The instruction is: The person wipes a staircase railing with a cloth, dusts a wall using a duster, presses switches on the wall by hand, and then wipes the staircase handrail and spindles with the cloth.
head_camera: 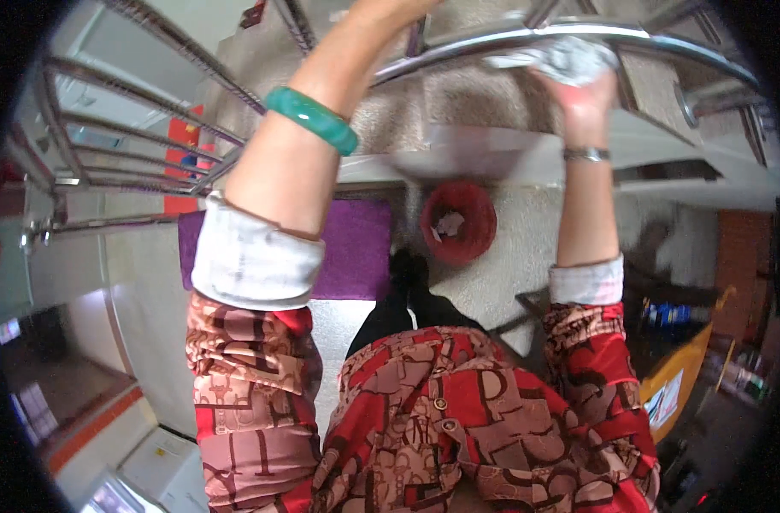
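My right hand (579, 93) is closed around a crumpled white cloth (576, 58). The cloth presses against the curved, shiny metal handrail (467, 48) at the upper right. A metal band (587, 154) circles that wrist. My left forearm (287, 173), with a green bangle (313, 120) on it, reaches up past the top edge of the view, so the left hand is out of sight. Behind the rail are brownish speckled stair steps (492, 99).
Metal railing bars (133, 131) stand at the left. A red bin (459, 221) with crumpled paper inside is on the floor near my feet. Beside it lies a purple mat (354, 250). A yellow-sided table (681, 378) with things on top stands at the right.
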`<state>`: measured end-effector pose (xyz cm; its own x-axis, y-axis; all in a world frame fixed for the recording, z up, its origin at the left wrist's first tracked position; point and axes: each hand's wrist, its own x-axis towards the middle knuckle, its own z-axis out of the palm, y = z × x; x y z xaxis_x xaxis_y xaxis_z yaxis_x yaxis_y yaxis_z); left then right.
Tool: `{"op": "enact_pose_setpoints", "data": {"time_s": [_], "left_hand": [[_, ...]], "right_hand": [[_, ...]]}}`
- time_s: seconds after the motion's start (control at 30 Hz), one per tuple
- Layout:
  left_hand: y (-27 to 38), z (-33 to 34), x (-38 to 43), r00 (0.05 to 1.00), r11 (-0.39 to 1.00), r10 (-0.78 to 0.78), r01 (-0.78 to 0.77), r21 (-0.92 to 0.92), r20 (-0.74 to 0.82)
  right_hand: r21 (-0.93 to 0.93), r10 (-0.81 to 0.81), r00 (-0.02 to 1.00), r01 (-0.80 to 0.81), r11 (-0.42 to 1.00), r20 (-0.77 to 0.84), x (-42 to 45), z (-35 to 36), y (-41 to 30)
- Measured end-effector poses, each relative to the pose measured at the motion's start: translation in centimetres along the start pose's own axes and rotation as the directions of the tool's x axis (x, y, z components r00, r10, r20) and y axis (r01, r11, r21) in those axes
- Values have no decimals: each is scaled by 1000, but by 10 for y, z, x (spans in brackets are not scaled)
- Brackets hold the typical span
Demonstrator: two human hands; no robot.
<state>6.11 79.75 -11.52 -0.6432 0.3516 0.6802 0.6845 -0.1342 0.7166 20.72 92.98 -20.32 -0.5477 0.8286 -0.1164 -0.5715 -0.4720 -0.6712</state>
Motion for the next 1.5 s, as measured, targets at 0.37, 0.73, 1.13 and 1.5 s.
{"op": "enact_pose_setpoints", "data": {"time_s": [0.37, 0.73, 1.13, 1.5], "left_hand": [[-6, 0, -10, 999, 999, 31, -31, 15, -37], [-85, -216, -92, 914, 904, 15, 161, 396, -406], [-153, -285, 11, 935, 923, -352, 355, -150, 45], [-168, -267, -1, 961, 943, -249, 212, -258, -118]], "right_hand": [[26, 276, 949, -283, 959, 152, -31, -22, 83], [80, 21, 986, -8, 997, -167, 30, -26, 4], [-68, 137, 963, -156, 985, -232, -6, -13, 142], [-167, 150, 943, -206, 964, -296, -20, -4, 132]]}}
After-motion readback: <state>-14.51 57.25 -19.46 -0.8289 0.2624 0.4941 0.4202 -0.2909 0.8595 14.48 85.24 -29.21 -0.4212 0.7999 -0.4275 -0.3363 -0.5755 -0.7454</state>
